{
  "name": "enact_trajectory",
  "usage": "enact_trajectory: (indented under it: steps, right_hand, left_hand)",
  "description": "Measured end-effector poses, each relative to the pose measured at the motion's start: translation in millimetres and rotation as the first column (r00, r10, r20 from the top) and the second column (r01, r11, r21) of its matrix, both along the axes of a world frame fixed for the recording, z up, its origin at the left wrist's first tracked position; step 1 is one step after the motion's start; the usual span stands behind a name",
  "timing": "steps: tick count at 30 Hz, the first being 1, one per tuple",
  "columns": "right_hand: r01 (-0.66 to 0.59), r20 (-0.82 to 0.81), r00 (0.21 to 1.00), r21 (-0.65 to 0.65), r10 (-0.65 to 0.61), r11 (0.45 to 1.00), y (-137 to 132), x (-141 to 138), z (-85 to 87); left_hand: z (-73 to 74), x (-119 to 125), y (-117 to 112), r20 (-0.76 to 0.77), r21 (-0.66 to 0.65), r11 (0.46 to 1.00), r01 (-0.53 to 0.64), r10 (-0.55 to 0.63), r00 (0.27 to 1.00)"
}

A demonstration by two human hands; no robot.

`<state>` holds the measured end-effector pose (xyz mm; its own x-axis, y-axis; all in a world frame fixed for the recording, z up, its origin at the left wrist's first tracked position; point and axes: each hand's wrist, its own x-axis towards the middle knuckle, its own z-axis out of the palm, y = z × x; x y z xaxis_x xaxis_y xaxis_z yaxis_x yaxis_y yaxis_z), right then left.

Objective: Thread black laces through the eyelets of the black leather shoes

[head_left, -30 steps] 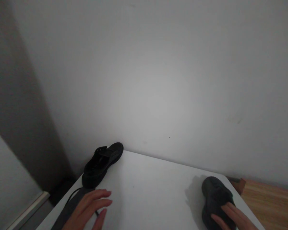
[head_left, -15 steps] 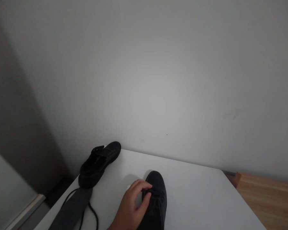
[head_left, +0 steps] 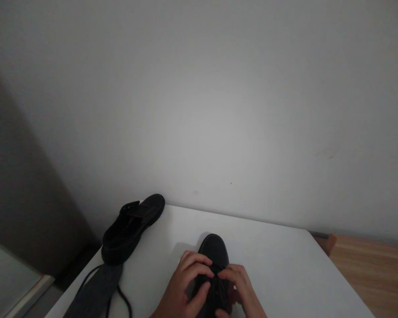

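Observation:
A black lace-up shoe (head_left: 213,248) stands on the white table, toe away from me. My left hand (head_left: 185,285) reaches over its left side, fingers curled and fingertips at the dark shoelace (head_left: 221,289) on its upper. From the right, my right hand (head_left: 240,285) bends its fingers onto the same laces, close to the left fingertips. Black lace on black shoe makes the exact grip hard to see. The shoe's heel end runs out of view at the bottom.
Another black shoe (head_left: 132,229) with a strap lies at the table's left far corner. Beside it are a dark grey cloth-like piece (head_left: 94,293) and a black cord (head_left: 125,300). A grey wall (head_left: 219,110) borders the white table (head_left: 285,265); a wooden surface (head_left: 371,269) is at right.
My right hand has come into view and onto the shoe's laces. My left hand stays at the lacing, its fingers slightly lower. The view has shifted a little.

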<state>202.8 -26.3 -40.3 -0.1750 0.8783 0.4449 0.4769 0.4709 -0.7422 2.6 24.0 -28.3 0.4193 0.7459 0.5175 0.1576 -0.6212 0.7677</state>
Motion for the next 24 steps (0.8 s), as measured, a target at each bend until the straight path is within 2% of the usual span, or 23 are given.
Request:
enact_trajectory:
  steps: [3, 5, 8, 11, 13, 16, 24]
  right_hand:
    - [-0.083, -0.031, 0.996, -0.024, 0.083, 0.996, 9, 2, 7.4]
    - [-0.087, 0.028, 0.996, -0.053, 0.089, 0.995, 11, 0, 13.6]
    - [0.017, 0.274, 0.962, -0.057, -0.001, 0.998, 10, -6, 17.6]
    - [0.125, 0.517, 0.845, 0.055, -0.136, 0.991, 7, -13, 17.1]
    - [0.132, 0.592, 0.782, 0.144, -0.192, 0.981, 6, -15, 16.8]
    - [0.118, 0.619, 0.748, 0.232, -0.239, 0.966, 5, -17, 16.9]
    - [0.16, 0.535, 0.773, 0.355, -0.341, 0.921, 4, -20, 14.7]
  left_hand:
    - [-6.9, -1, 1, -0.01, 0.04, 0.997, -0.07, 0.07, 0.997]
    - [-8.9, -2, 1, -0.038, 0.073, 0.994, -0.086, 0.089, 0.995]
    - [-9.7, -4, 0, -0.1, 0.091, 0.993, -0.074, 0.083, 0.991]
    - [-10.4, -5, -1, -0.129, 0.071, 0.993, -0.09, 0.098, 0.987]
    - [-10.7, -5, -2, -0.127, 0.078, 0.992, -0.1, 0.11, 0.986]
    - [-10.3, -4, -3, -0.12, 0.091, 0.99, -0.107, 0.118, 0.986]
    - [-11.1, -4, -4, -0.089, 0.131, 0.986, -0.105, 0.118, 0.989]
